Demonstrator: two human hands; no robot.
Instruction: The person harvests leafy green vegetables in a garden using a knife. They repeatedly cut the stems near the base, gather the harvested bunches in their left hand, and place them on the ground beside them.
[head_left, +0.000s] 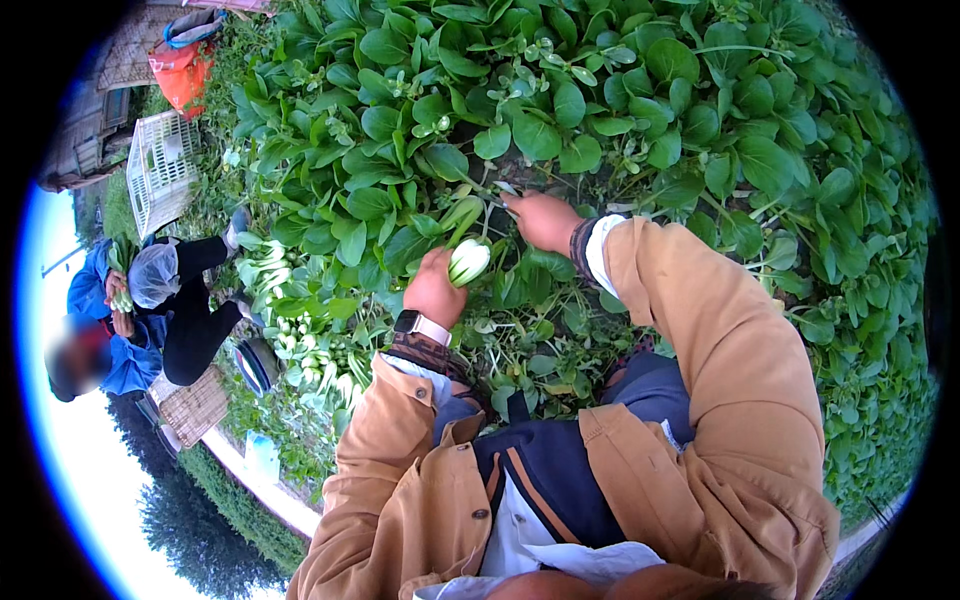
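Note:
My left hand (435, 291), with a watch on its wrist, grips a head of bok choy (470, 262). Its pale, rounded base points up and to the right, and its leaves are partly hidden behind the fingers. Farther up and to the right, my right hand (546, 221) is closed around what looks like a small knife (505, 187). Only a short, light blade shows past the fingers, low among the stems; the fist covers the handle. Standing bok choy plants (536, 135) grow densely just beyond both hands.
Cut bok choy (311, 349) lies in a row on the ground to the left. Past it a co-worker (142, 307) sits holding a bunch of greens (121, 301). A white plastic crate (154, 169), an orange-red bag (182, 75) and a woven crate (191, 401) stand along the left side.

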